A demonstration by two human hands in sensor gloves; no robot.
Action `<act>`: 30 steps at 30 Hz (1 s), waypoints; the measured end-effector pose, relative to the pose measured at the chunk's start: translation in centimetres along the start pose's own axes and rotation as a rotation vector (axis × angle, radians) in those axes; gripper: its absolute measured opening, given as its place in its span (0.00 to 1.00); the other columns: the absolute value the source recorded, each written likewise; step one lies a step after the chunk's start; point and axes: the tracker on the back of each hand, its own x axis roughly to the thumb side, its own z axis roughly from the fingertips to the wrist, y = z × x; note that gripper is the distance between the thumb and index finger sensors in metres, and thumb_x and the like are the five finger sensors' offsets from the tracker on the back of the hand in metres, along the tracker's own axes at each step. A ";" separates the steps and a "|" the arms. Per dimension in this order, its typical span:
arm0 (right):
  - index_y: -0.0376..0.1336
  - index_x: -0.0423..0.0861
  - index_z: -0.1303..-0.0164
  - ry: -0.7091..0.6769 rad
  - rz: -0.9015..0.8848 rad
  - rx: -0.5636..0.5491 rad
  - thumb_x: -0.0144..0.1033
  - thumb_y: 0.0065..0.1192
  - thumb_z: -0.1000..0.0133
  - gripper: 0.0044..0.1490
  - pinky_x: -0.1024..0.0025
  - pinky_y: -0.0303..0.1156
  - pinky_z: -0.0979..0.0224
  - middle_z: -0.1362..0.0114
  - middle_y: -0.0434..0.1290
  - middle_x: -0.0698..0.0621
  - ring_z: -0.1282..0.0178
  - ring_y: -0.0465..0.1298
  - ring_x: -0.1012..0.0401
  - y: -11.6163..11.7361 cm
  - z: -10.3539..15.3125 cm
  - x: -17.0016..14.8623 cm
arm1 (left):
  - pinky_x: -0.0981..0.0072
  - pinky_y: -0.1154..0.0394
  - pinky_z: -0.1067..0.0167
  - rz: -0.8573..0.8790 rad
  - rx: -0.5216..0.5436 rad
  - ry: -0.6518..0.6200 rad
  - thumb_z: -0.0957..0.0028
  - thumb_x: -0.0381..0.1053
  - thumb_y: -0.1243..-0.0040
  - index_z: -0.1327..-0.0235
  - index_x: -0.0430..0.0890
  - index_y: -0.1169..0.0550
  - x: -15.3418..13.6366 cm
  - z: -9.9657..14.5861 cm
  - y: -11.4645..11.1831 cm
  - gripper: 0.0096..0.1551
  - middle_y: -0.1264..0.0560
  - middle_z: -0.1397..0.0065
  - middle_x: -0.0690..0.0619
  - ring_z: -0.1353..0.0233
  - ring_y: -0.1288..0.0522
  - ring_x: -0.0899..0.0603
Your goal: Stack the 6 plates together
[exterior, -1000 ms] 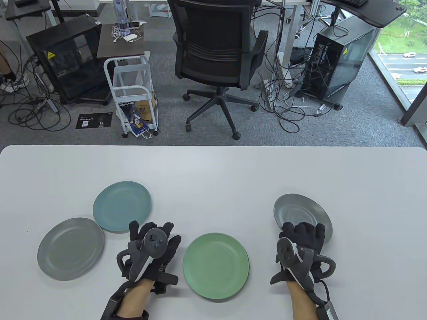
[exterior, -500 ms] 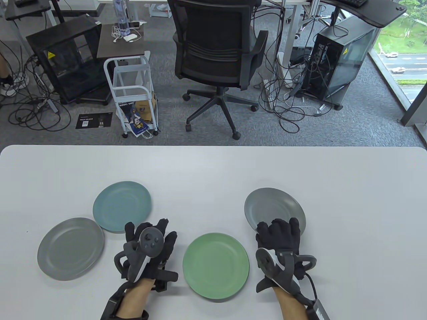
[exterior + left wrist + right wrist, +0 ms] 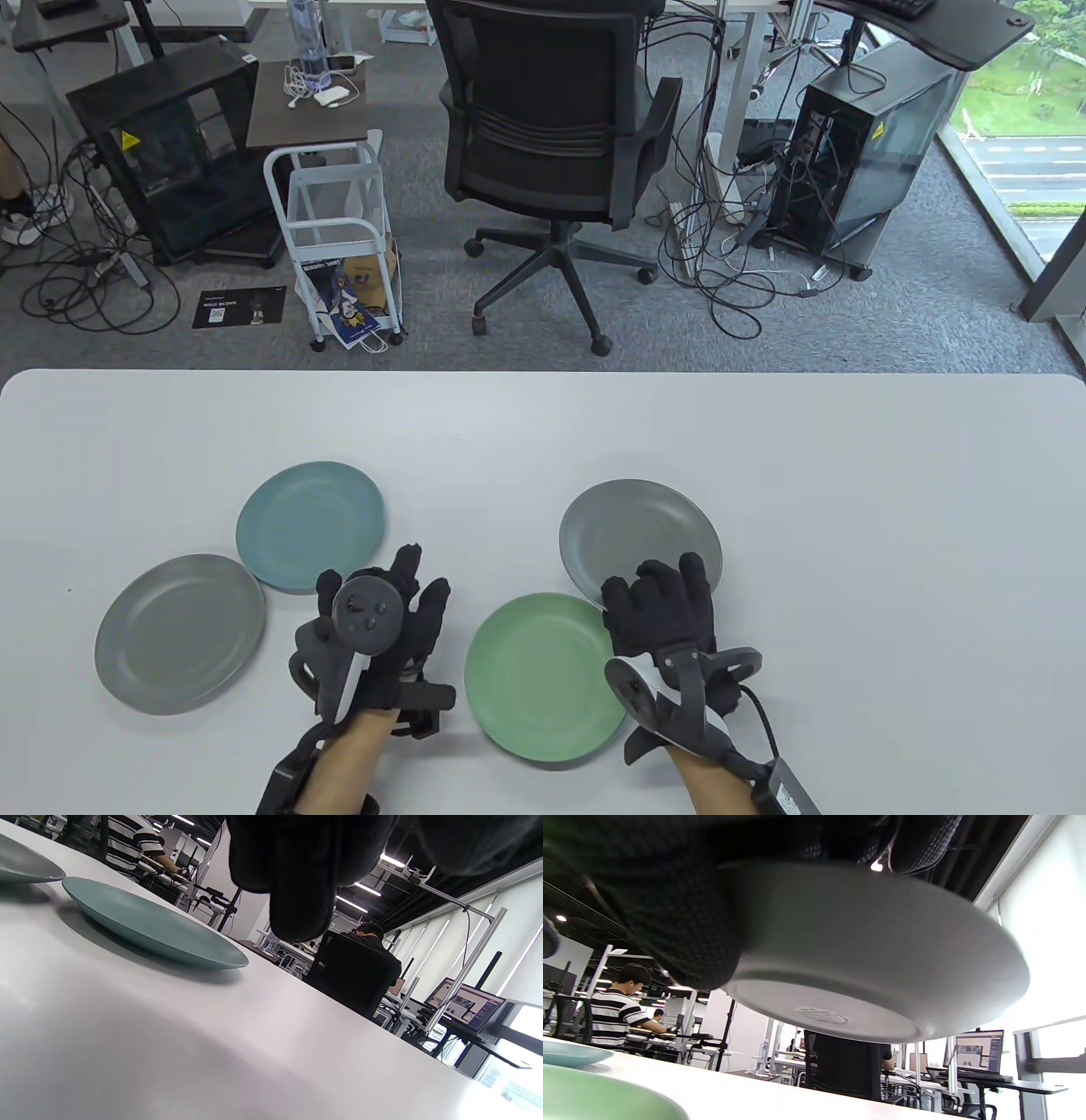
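Note:
My right hand (image 3: 662,603) grips the near rim of a grey plate (image 3: 636,539) and holds it above the table, its edge over the far right rim of the green plate (image 3: 543,675). The right wrist view shows the grey plate's underside (image 3: 840,984) lifted clear of the table, with the green plate (image 3: 594,1094) below at the left. A teal plate (image 3: 310,522) and another grey plate (image 3: 178,632) lie at the left. My left hand (image 3: 382,620) rests empty on the table between the teal and green plates, fingers spread. The teal plate also shows in the left wrist view (image 3: 148,929).
The white table (image 3: 848,509) runs wide to the right and far side. Beyond its far edge stand an office chair (image 3: 551,127), a white cart (image 3: 339,238) and computer cases on the floor.
My right hand has carried the grey plate leftward from the right side until it reaches the green plate's rim. My left hand has shifted slightly left and stayed on the table.

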 end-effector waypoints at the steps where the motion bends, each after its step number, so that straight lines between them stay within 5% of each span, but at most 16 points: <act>1: 0.75 0.57 0.51 -0.010 0.001 -0.001 0.51 0.81 0.54 0.22 0.47 0.56 0.17 0.51 0.78 0.61 0.30 0.73 0.61 0.0 0.0 0.2 | 0.48 0.54 0.16 0.013 -0.005 0.004 0.63 0.72 0.42 0.35 0.61 0.27 0.0 0.0 0.1 0.39 0.15 0.41 0.62 0.26 0.27 0.52; 30: 0.75 0.59 0.52 -0.291 -0.159 -0.052 0.52 0.82 0.55 0.22 0.48 0.56 0.16 0.51 0.79 0.62 0.27 0.72 0.62 -2.1 0.6 6.3 | 0.49 0.46 0.20 0.541 -0.357 0.201 0.61 0.69 0.39 0.35 0.49 0.29 -1.5 -0.4 -2.1 0.43 0.11 0.55 0.61 0.37 0.20 0.51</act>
